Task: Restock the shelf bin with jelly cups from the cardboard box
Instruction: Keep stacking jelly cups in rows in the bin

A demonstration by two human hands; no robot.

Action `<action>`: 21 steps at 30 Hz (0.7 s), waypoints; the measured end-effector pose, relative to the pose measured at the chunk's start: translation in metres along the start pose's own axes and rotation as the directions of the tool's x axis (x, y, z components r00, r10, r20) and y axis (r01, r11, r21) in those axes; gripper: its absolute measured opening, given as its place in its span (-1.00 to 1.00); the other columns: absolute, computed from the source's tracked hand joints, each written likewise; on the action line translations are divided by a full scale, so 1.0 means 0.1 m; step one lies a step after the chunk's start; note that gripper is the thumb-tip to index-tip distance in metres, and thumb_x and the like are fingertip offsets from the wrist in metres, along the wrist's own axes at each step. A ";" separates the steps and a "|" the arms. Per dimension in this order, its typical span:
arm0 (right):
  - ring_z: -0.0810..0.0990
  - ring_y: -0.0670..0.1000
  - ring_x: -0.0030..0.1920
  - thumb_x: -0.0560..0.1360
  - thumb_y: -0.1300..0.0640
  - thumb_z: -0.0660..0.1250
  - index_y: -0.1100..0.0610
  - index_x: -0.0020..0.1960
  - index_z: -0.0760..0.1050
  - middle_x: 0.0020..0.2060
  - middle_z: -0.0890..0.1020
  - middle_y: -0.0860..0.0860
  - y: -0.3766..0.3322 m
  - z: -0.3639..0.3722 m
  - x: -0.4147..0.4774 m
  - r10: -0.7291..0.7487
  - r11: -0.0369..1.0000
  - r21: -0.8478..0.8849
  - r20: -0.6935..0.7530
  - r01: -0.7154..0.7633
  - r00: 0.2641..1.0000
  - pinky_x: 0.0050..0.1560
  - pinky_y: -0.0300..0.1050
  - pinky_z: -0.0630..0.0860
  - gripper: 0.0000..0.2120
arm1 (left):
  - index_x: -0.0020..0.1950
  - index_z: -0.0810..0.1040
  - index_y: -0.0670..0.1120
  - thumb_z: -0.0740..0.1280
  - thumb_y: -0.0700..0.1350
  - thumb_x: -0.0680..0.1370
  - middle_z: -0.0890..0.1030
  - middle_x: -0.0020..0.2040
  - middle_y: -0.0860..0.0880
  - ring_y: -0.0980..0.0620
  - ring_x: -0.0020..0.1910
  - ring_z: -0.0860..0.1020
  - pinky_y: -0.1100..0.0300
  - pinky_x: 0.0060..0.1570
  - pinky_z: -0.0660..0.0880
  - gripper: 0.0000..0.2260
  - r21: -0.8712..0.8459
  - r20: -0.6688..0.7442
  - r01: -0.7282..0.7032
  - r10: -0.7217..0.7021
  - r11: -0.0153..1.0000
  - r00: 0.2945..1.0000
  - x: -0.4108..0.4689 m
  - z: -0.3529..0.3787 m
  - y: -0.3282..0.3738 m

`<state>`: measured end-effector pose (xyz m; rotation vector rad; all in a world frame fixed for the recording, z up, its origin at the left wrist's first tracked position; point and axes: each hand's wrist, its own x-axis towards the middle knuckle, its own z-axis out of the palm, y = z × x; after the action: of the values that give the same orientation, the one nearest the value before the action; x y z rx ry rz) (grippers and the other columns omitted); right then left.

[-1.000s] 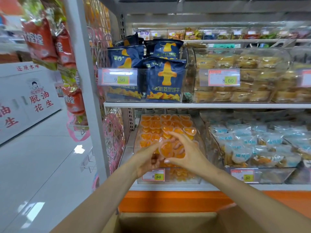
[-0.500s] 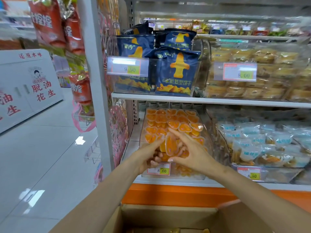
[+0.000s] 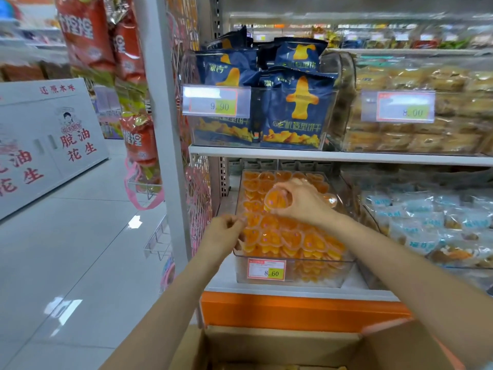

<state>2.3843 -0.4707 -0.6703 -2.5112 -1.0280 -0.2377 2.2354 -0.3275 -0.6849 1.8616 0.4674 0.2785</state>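
Note:
A clear shelf bin [image 3: 293, 273] on the lower shelf is packed with rows of orange jelly cups [image 3: 282, 237] and carries an 8.60 price tag. My right hand [image 3: 304, 201] is over the bin's middle and pinches one orange jelly cup [image 3: 277, 199] by its rim, tilted up. My left hand [image 3: 222, 236] is at the bin's left front corner, fingers curled against the cups there; a grip cannot be made out. The open cardboard box [image 3: 280, 345] sits below at the bottom edge, its contents barely visible.
Above is a bin of blue snack bags [image 3: 290, 108] and a bin of yellow pastries [image 3: 416, 121]. Light-blue packets [image 3: 426, 222] fill the bin to the right. A white shelf upright [image 3: 165, 129] with hanging red bags [image 3: 88, 33] stands left, beside the tiled aisle.
My right hand has lifted a jelly cup and moved back over the bin's middle. My left hand has slid left to the bin's corner. The view has dropped and closed in.

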 end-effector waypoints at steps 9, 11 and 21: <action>0.49 0.09 0.26 0.45 -0.14 0.36 -0.05 0.37 0.42 0.29 0.52 0.02 0.03 0.14 0.44 0.092 0.987 -0.150 0.196 -0.063 0.976 0.21 -0.12 0.40 -0.49 | -0.05 0.54 -0.18 0.22 -0.18 0.59 0.56 -0.35 -0.02 0.12 -0.48 0.45 0.45 -0.54 0.30 -0.87 0.007 -0.011 -0.126 0.126 0.992 0.992 0.04 -0.05 -0.08; 0.49 0.08 0.27 0.47 -0.13 0.34 -0.08 0.35 0.43 0.30 0.51 0.01 0.02 0.14 0.44 0.075 0.986 -0.161 0.190 -0.044 0.979 0.24 -0.11 0.39 -0.53 | -0.08 0.52 -0.17 0.22 -0.20 0.59 0.55 -0.35 -0.02 0.13 -0.48 0.45 0.45 -0.54 0.31 -0.88 -0.014 0.008 -0.138 0.138 0.990 0.990 0.05 -0.03 -0.07; 0.37 0.18 0.34 0.45 -0.15 0.35 -0.07 0.38 0.39 0.32 0.46 0.09 0.03 0.14 0.30 0.066 0.974 -0.219 0.048 -0.054 0.997 0.35 0.11 0.24 -0.47 | -0.09 0.51 -0.15 0.23 -0.22 0.59 0.56 -0.34 -0.03 0.26 -0.56 0.44 0.45 -0.50 0.35 -0.90 0.019 0.081 -0.204 0.201 0.979 0.976 -0.02 0.03 0.00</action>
<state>2.4076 -0.4475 -0.6741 -2.7557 -0.9934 -0.2780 2.2342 -0.3306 -0.6862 1.9423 0.2285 0.3356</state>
